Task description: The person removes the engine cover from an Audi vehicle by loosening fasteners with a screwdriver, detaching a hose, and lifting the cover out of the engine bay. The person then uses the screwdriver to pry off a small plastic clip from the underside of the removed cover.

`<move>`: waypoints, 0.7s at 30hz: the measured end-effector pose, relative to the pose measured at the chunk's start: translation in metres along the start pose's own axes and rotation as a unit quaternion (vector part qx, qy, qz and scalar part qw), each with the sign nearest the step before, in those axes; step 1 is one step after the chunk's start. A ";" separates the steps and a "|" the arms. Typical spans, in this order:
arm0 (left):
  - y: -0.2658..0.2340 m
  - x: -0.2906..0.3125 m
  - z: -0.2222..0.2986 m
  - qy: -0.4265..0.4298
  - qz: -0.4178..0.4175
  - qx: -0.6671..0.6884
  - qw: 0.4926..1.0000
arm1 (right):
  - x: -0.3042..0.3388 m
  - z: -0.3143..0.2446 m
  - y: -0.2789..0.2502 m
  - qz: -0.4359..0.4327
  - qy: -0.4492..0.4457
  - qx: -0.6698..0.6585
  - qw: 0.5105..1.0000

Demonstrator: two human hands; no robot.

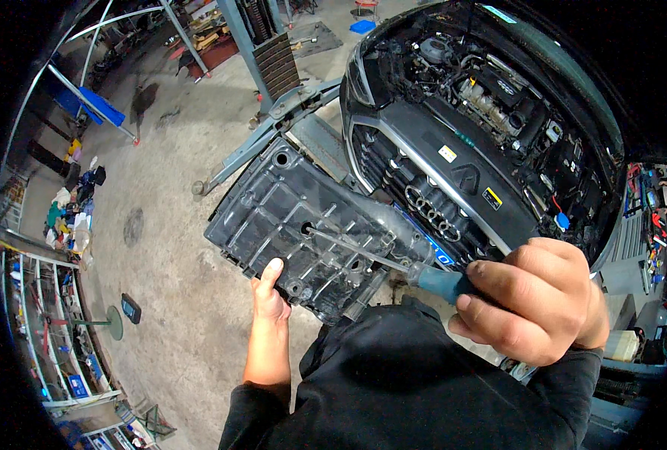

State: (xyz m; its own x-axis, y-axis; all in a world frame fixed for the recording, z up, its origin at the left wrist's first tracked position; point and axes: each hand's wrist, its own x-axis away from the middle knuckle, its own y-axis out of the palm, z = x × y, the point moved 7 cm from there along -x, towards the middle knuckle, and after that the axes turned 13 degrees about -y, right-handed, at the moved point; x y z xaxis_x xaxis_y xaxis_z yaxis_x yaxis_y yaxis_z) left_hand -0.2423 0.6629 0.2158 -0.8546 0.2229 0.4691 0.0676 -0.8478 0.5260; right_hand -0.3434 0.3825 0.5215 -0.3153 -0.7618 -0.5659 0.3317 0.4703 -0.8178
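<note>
A large black plastic panel (273, 202) with raised ribs and several round holes is held in front of my body, tilted. My left hand (270, 292) grips its near left edge, the thumb lying on top and the other fingers hidden beneath. In my right hand (532, 304) is a screwdriver (442, 282) with a teal handle and a long metal shaft. The shaft points left across the panel, and its tip is at a dark round hole near the middle. How deep the tip sits cannot be seen.
A car (453, 142) with its hood up and engine bay exposed stands at the right. Behind the panel rises a grey lift post (247, 52) with low arms. Shelves (56, 330) of tools line the left side, beside a round-based stand (114, 322) on the concrete floor.
</note>
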 end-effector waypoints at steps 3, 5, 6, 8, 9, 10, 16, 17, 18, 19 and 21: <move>-0.007 -0.002 0.001 0.011 0.014 -0.015 1.000 | -0.005 0.009 0.005 0.044 0.044 -0.019 0.998; -0.015 -0.003 0.001 0.024 0.029 -0.028 0.999 | -0.011 0.016 0.009 0.040 0.082 -0.019 0.996; -0.021 -0.006 0.000 0.031 0.036 -0.036 0.998 | -0.015 0.018 0.012 0.021 0.108 -0.008 0.994; -0.024 -0.004 0.004 0.035 0.044 -0.043 0.998 | -0.023 0.017 0.016 -0.068 0.149 0.023 0.986; -0.032 -0.005 0.003 0.027 0.049 -0.040 0.998 | -0.026 0.017 0.022 -0.098 0.148 0.029 0.984; -0.038 -0.011 -0.003 0.015 0.044 -0.037 0.998 | -0.024 0.015 0.027 -0.107 0.115 0.026 0.987; -0.064 -0.028 -0.013 -0.029 0.047 -0.039 0.998 | -0.026 0.005 0.069 -0.105 -0.108 0.026 0.988; -0.067 -0.029 -0.011 -0.029 0.051 -0.043 0.997 | -0.030 0.006 0.075 -0.108 -0.124 0.016 0.986; -0.066 -0.031 -0.010 -0.029 0.056 -0.047 0.997 | -0.031 0.014 0.081 -0.099 -0.124 -0.004 0.987; -0.066 -0.031 -0.010 -0.028 0.061 -0.050 0.996 | -0.029 0.020 0.087 -0.090 -0.125 -0.025 0.988; -0.074 -0.034 -0.018 -0.038 0.070 -0.038 0.996 | -0.022 0.041 0.101 -0.090 0.046 -0.087 0.991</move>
State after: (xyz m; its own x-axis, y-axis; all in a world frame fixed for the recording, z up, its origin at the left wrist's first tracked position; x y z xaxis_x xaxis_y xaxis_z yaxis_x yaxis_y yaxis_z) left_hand -0.2272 0.7092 0.1483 -0.7974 0.1335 0.5885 0.1418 -0.9065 0.3977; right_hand -0.2664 0.4281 0.4554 -0.4378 -0.8005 -0.4092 0.1070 0.4056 -0.9078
